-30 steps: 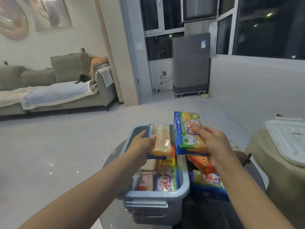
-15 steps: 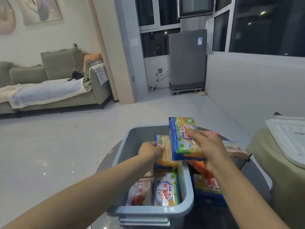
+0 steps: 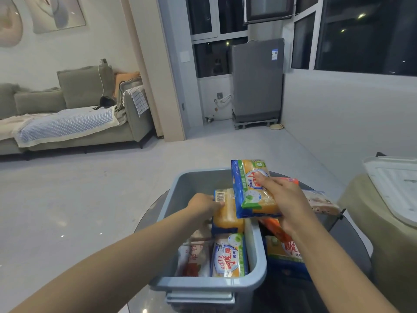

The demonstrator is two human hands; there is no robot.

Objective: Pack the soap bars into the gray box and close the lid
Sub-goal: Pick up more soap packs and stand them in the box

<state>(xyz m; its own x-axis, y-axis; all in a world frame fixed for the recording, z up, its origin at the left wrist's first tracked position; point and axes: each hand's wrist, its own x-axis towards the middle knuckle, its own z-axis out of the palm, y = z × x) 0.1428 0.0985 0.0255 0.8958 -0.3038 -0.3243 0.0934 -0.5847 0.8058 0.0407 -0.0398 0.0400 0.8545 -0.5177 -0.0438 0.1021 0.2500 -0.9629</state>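
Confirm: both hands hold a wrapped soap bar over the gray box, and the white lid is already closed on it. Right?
Not quite. In the head view the gray box is open, with soap packs visible inside; the white lid lies off to the right on a separate surface. The rest holds: the left hand grips one soap bar, and the right hand holds another soap bar over the box.
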